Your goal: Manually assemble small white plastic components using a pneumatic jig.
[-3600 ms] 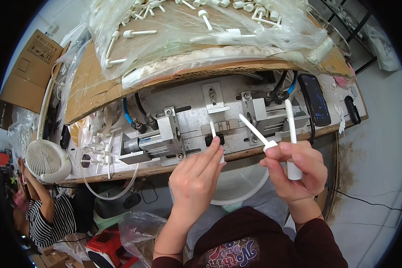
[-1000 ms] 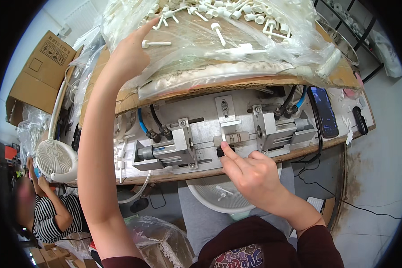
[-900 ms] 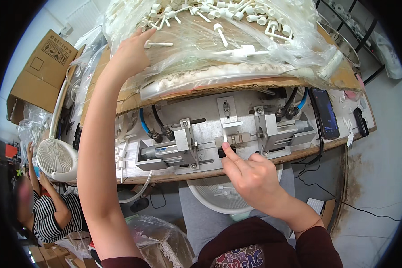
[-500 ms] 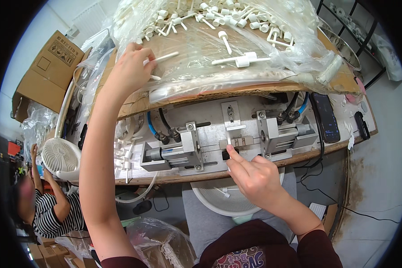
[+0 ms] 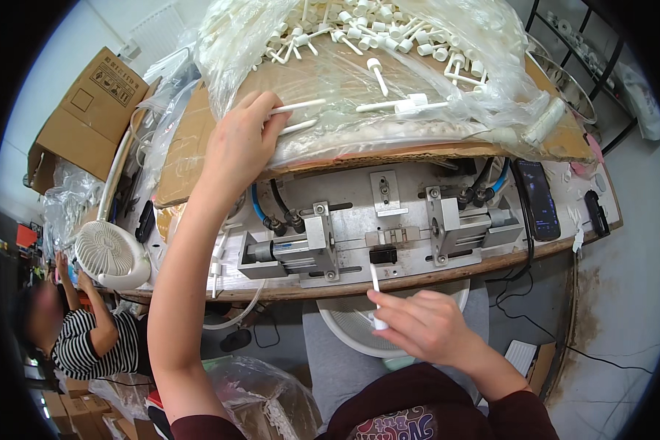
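My left hand [image 5: 246, 136] is closed at the front of the cardboard, with two white stems jutting to the right from its fingers. The upper stem [image 5: 301, 106] is pinched; the lower stem [image 5: 298, 127] comes out by the fingertips, and any caps on them are hidden. In front of the metal clamping fixture [image 5: 392, 236], my right hand [image 5: 422, 323] grips a white cap with a long stem [image 5: 376, 277]. Its stem points up toward a black block [image 5: 383, 254] on the fixture, and its cap end shows under my fingers. Below is a white basket [image 5: 337, 315].
Many white stemmed caps [image 5: 374, 29] are heaped on plastic film over cardboard [image 5: 176, 172]. Air cylinders [image 5: 293, 253] with hoses flank the fixture. A phone [image 5: 537, 198] lies right, a white fan [image 5: 111, 253] stands left. Another person [image 5: 99, 337] sits at far left.
My left hand has moved right and slightly nearer, the stems moving with it. My right hand has drawn back from the fixture toward me, with the stemmed cap now out over the basket.
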### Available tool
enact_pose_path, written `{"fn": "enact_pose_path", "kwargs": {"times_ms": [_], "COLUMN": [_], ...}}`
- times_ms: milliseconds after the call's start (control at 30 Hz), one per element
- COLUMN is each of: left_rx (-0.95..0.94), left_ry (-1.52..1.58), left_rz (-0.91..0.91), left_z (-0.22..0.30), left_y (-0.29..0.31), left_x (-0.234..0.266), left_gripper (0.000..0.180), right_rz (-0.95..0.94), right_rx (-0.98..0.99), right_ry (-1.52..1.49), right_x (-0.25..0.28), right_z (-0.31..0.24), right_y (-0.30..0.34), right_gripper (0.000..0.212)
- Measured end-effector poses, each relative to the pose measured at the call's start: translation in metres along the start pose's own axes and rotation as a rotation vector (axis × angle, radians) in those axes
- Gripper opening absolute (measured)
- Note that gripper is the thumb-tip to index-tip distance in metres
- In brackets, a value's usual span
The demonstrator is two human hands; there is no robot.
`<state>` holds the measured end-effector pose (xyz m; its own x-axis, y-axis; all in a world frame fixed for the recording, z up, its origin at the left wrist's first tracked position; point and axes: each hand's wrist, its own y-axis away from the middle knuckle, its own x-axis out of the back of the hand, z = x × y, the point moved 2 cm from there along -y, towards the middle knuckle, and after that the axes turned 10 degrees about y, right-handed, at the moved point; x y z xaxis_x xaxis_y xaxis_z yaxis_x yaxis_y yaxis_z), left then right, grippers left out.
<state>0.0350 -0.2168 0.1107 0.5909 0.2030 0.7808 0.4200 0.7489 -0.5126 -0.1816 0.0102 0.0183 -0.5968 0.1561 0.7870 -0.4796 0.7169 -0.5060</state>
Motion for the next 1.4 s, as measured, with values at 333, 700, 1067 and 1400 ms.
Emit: {"fn": "enact_pose_path", "kwargs": {"times_ms": [333,700,1067,1400], "left_rx": [0.391,0.700,0.693,0.694], "left_ry": [0.809,1.745,1.588,1.619], "left_rz": [0.146,-0.409,0.148,0.252], "left_z": [0.049,0.127,0.114,0.118], "left_y": [0.001,0.126,0.154,0.177], "left_x": [0.041,0.001,0.001,-0.012], "left_gripper": [0.030,0.026,0.033,0.031], "right_rz": [-0.157,0.000,0.246,0.218], "right_rx": [-0.083,-0.487,-0.360,-0.075], "right_ry": [-0.077,-1.543,-0.292,0.488], "right_x": [-0.012,0.027,0.008,-0.027], "right_z": [-0.001,0.007,0.022,0.007], "right_y": [0.019,-0.003,0.003,-0.027], "right_gripper": [0.037,0.044,0.039,0.009]}}
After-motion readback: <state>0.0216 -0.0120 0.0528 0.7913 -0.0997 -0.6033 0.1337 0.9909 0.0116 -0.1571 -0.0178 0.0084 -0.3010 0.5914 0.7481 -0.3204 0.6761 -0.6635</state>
